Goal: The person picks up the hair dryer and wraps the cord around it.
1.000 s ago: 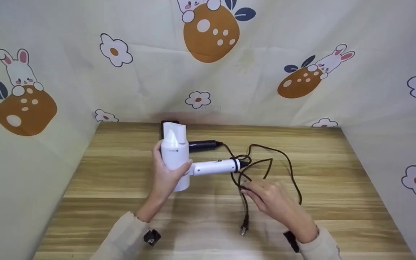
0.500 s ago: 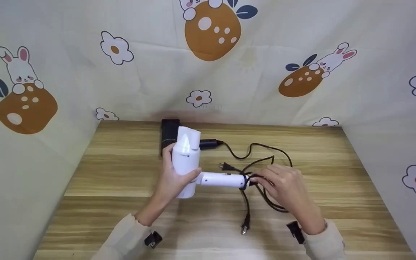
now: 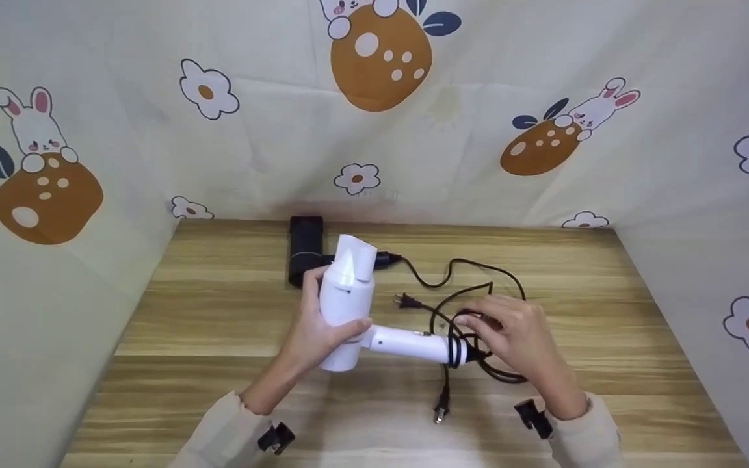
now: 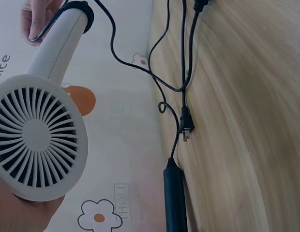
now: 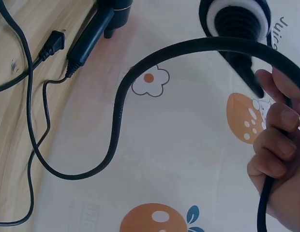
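One white hair dryer (image 3: 346, 309), handle (image 3: 410, 344) toward the right hand (image 3: 514, 331)

Item, white hair dryer: held above the table (image 3: 199, 364) in the left hand (image 3: 313, 328), thumb across the barrel (image 3: 347, 296), fingers going round behind. From my seat at the head view, the barrel's long axis runs away from the person, leaning a little right, nozzle (image 3: 356, 255) at the far end. The handle branches off rightward, sloping slightly down the view.

Item, black cord (image 3: 456, 350): more than one turn around the handle's end. My right wrist view has the right hand's fingers curled round a length of it; I cannot trace its whole run.

Governing relation, as I judge it: the handle's end lies left of the right hand, just beside it and a little lower in the head view. That hand is nearer the wound turns; the left is on the barrel.

Also listed: one dark hair dryer (image 3: 306, 247), lying farther back; one plug (image 3: 407, 301) beyond the white handle, another plug (image 3: 441, 406) on its near side.
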Motion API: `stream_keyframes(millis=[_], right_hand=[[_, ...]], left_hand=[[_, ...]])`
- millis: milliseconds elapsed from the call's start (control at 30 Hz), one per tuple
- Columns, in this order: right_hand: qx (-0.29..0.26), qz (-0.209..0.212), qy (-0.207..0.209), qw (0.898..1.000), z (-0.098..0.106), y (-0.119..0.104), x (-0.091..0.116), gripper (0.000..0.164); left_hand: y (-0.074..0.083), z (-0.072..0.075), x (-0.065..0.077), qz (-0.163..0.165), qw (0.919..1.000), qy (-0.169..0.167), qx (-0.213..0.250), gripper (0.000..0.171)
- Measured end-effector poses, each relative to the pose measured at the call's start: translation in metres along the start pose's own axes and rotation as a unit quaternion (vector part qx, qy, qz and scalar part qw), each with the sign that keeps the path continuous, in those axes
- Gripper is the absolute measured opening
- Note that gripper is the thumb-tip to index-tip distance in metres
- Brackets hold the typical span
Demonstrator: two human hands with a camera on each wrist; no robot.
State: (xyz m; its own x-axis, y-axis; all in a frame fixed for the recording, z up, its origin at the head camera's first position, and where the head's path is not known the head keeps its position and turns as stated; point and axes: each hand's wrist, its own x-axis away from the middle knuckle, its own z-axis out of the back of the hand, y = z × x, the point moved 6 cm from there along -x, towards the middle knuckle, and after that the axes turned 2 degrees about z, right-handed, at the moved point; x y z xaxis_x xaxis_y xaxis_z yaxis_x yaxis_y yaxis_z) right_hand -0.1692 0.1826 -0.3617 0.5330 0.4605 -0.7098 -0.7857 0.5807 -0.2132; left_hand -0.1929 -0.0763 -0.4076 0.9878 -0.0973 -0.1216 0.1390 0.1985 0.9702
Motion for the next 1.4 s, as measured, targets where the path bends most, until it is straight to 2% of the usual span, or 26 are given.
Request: stream_keyframes(millis=[100,167,233,333,400,467,500,567,667,700,733,833,900,1000,1133,1300,1400], right_hand=[[-0.050,-0.052,-0.034,0.997,-0.005,0.009,0.004,0.016],[-0.104,-0.102,-0.056,0.988,-0.008,0.017,0.010,0.014],[-0.169,-0.147,-0.073,0.972,-0.011,0.024,0.015,0.013],[-0.269,-0.189,-0.100,0.939,-0.016,0.030,0.022,0.013],[-0.321,-0.192,-0.114,0.921,-0.019,0.030,0.023,0.016],[-0.354,-0.183,-0.118,0.910,-0.021,0.029,0.024,0.019],[-0.356,-0.171,-0.115,0.911,-0.021,0.027,0.023,0.020],[-0.324,-0.140,-0.101,0.930,-0.022,0.023,0.022,0.022],[-0.221,-0.118,-0.089,0.964,-0.025,0.017,0.023,0.019],[-0.193,-0.127,-0.086,0.969,-0.028,0.016,0.025,0.018],[-0.171,-0.150,-0.089,0.970,-0.031,0.015,0.028,0.018],[-0.139,-0.217,-0.120,0.959,-0.043,0.013,0.035,0.011],[-0.117,-0.236,-0.139,0.955,-0.050,0.008,0.039,0.009],[-0.043,-0.185,-0.158,0.969,-0.054,-0.005,0.038,0.008],[0.044,-0.112,-0.153,0.981,-0.050,-0.022,0.034,0.011],[0.088,-0.031,-0.113,0.989,-0.037,-0.037,0.027,0.017],[0.095,0.001,-0.093,0.991,-0.031,-0.043,0.025,0.015]], left_hand=[[0.005,0.000,0.002,-0.004,1.0000,-0.003,0.005,0.085],[0.008,0.000,0.004,-0.011,0.9998,-0.001,0.017,0.084],[0.011,0.000,0.005,-0.016,0.9992,0.000,0.036,0.083],[0.013,-0.001,0.008,-0.008,0.9967,-0.001,0.080,0.081],[0.015,-0.002,0.009,0.000,0.9939,-0.002,0.110,0.081],[0.016,-0.002,0.010,0.005,0.9908,0.001,0.135,0.082],[0.018,-0.003,0.010,0.005,0.9894,0.003,0.145,0.083],[0.019,-0.002,0.010,0.004,0.9870,0.009,0.161,0.085],[0.020,-0.001,0.010,0.002,0.9851,0.025,0.170,0.086],[0.019,0.000,0.010,0.005,0.9849,0.031,0.170,0.086],[0.019,0.001,0.010,0.008,0.9847,0.040,0.169,0.085],[0.015,0.004,0.009,0.024,0.9828,0.074,0.168,0.083],[0.012,0.005,0.007,0.038,0.9802,0.094,0.170,0.081],[0.010,0.008,0.006,0.049,0.9768,0.114,0.174,0.078],[0.007,0.011,0.003,0.054,0.9769,0.126,0.164,0.078],[0.001,0.015,-0.002,0.059,0.9773,0.136,0.151,0.077],[-0.004,0.015,-0.003,0.059,0.9784,0.138,0.142,0.077]])
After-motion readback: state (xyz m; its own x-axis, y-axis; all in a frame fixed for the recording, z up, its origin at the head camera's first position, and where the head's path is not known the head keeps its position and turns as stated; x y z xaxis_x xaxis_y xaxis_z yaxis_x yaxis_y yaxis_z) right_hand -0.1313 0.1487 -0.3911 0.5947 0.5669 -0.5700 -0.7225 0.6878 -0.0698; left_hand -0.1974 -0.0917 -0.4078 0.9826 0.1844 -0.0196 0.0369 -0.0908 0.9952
